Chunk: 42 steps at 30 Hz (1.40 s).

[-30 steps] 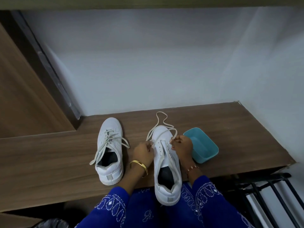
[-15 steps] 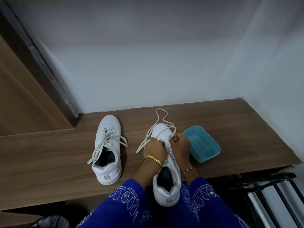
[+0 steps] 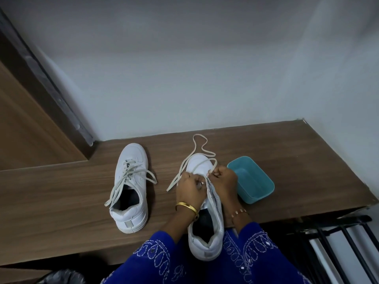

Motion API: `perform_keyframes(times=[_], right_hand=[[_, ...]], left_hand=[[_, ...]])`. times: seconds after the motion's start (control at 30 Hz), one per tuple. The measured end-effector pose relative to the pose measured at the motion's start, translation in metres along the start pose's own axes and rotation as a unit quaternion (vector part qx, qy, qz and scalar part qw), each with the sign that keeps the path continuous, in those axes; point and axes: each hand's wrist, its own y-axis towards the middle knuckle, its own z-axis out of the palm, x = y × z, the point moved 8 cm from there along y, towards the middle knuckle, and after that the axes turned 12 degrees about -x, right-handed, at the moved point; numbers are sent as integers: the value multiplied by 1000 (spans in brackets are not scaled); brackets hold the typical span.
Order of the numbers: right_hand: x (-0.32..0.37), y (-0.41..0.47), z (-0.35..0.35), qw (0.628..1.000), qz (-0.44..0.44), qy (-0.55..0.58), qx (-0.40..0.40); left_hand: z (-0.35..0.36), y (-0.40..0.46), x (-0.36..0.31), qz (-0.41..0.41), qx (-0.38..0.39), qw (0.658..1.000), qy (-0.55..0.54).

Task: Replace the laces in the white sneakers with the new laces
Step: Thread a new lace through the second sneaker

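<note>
- Holding the near sneaker [image 3: 207, 228] with both hands, I have it right in front of me on the wooden shelf [image 3: 61, 187], with its heel sticking out over the shelf's front edge toward my lap.
- My left hand [image 3: 189, 188] is curled on the left side of this sneaker, and its fingers pinch the lace [image 3: 200, 148] by the eyelets.
- My right hand [image 3: 224, 181] is curled on the right side of the sneaker and pinches the lace there too.
- The lace lies across the toe of the sneaker, makes a loop on the shelf just past the toe, and one end trails off to the left of the sneaker.
- The other sneaker [image 3: 131, 187] stands to the left of the near sneaker, a little apart from it. It has its own lace in, loose and untied, with ends hanging over its sides.
- A blue tub [image 3: 251, 179] sits just to the right of the near sneaker, close to my right hand.
- I wear a gold bangle [image 3: 187, 208] on my left wrist and blue sleeves [image 3: 155, 253] with white stitching.
</note>
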Motion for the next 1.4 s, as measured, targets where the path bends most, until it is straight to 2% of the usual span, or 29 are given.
perform_keyframes(times=[0.1, 0.37, 0.57, 0.67, 0.73, 0.8, 0.93, 1.03, 1.13, 1.27, 1.4], right_hand=[[-8, 1, 4, 999, 24, -2, 25], [-11, -5, 12, 997, 12, -1, 78], [-11, -6, 8, 995, 7, -13, 96], [-10, -13, 2, 993, 9, -19, 114], [-6, -25, 2, 989, -23, -49, 139], [-3, -34, 3, 986, -43, -54, 152], [-10, -27, 0, 987, 32, -13, 156], [-14, -22, 3, 980, 54, 3, 190], [-14, -24, 7, 975, 37, -14, 217], [-18, -28, 11, 975, 35, -17, 218], [-18, -33, 14, 969, 17, 13, 245]], left_hand=[[0, 4, -3, 9, 0, 1000, 18], [6, 7, -7, 62, 13, 986, 152], [8, 13, 1, 24, 23, 988, 153], [12, 12, -4, 56, 33, 979, 193], [14, 10, -7, 79, 37, 976, 199], [13, 12, -8, 79, 43, 980, 179], [12, 21, -4, 40, 81, 990, 104], [11, 25, 10, -52, 118, 991, -33], [0, 18, 20, -121, 104, 976, -146], [-18, 4, 0, -50, 108, 971, -209], [-34, -10, -30, 0, 181, 935, -306]])
